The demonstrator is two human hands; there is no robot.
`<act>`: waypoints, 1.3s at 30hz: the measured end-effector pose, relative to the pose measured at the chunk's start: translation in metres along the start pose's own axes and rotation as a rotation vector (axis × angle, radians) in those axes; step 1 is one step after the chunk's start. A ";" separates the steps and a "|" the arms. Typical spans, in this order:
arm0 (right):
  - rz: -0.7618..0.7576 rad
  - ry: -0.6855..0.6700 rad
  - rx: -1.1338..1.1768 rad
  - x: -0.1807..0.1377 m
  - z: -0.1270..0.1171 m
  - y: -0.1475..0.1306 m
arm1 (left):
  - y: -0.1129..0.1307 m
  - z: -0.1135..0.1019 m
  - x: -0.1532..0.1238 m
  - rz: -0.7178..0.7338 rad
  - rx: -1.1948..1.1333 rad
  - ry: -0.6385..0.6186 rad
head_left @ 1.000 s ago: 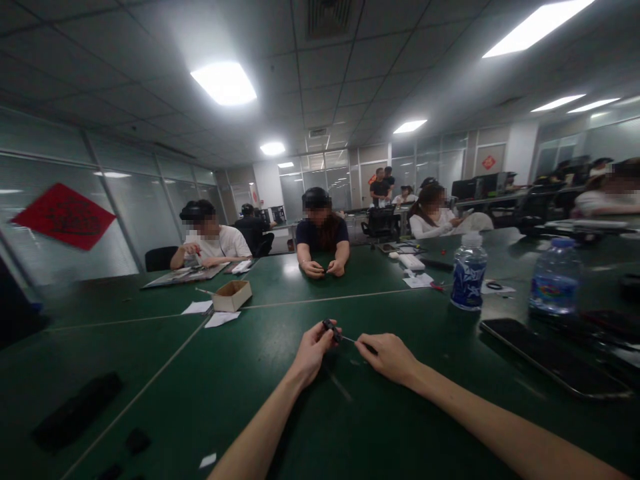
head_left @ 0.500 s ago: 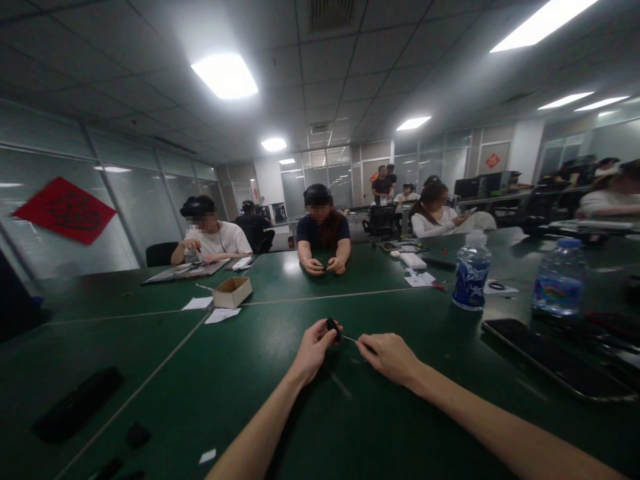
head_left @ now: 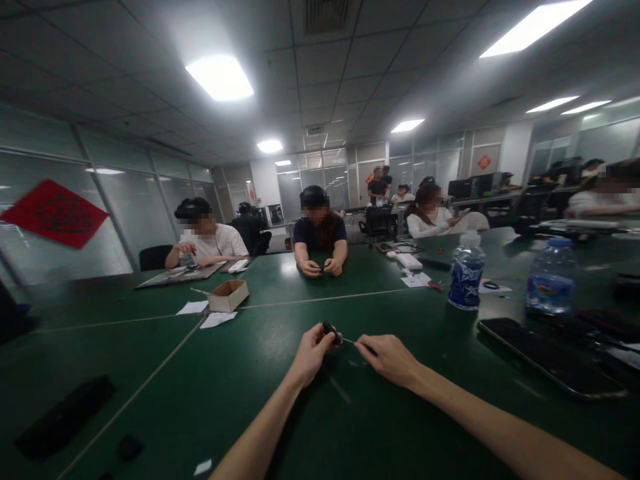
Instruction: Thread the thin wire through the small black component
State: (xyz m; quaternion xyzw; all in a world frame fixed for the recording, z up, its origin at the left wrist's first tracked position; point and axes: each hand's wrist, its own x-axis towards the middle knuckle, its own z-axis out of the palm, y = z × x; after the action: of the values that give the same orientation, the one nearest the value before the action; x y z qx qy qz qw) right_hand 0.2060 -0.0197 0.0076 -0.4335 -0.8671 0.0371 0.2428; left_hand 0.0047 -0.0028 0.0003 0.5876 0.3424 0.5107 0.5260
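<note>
Over the green table [head_left: 280, 427] my left hand [head_left: 311, 350] is closed around a small black part [head_left: 330, 331], pinched between thumb and fingers. My right hand [head_left: 387, 357] is closed on the dark handle of a screwdriver-like tool with a thin metal shaft [head_left: 349, 341]. Its shaft points left, and the tip meets the black part or lies right beside it; I cannot tell which. Most of the handle is hidden inside my right hand. The black part's kind is too small to make out.
To the right stand two water bottles [head_left: 467, 273] [head_left: 551, 277], with a black phone [head_left: 547, 357] lying before them. An open cardboard box [head_left: 227, 298] and paper sheets [head_left: 219, 320] are ahead left. Black objects [head_left: 65, 417] lie at near left. A person [head_left: 320, 233] sits opposite.
The black part has tilted slightly in my left hand. Both hands stay in nearly the same place, while the whole view has shifted a little.
</note>
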 end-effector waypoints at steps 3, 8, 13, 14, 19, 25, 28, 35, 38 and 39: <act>0.000 -0.002 0.028 0.000 0.001 0.001 | 0.001 0.000 -0.001 -0.005 -0.020 -0.008; 0.030 0.036 0.082 0.002 0.004 0.005 | 0.004 0.005 -0.002 -0.022 -0.001 -0.042; 0.104 0.099 0.135 0.004 0.003 0.005 | 0.004 0.008 -0.002 -0.044 0.069 -0.137; 0.102 0.097 0.127 0.004 0.003 0.005 | 0.003 0.007 -0.002 -0.038 0.048 -0.095; 0.059 0.044 0.043 0.003 0.002 0.001 | -0.010 -0.002 0.003 -0.040 -0.109 0.068; 0.047 -0.025 -0.026 0.003 -0.002 -0.003 | -0.012 -0.002 0.004 -0.048 -0.098 0.093; 0.041 -0.029 -0.051 0.003 -0.003 -0.004 | -0.011 -0.002 0.003 -0.038 -0.069 0.081; 0.027 -0.039 -0.078 0.003 0.000 -0.005 | -0.005 -0.002 0.000 0.006 0.030 0.029; 0.024 -0.030 -0.053 0.002 0.002 -0.004 | -0.004 -0.002 0.000 0.025 0.051 0.019; 0.022 -0.028 -0.037 0.001 0.002 -0.003 | -0.003 -0.002 0.000 0.028 0.051 0.016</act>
State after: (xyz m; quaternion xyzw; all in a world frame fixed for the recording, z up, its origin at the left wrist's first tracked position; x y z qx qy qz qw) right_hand 0.2022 -0.0202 0.0075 -0.4466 -0.8661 0.0299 0.2223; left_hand 0.0034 -0.0016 -0.0032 0.6014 0.3513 0.5140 0.5008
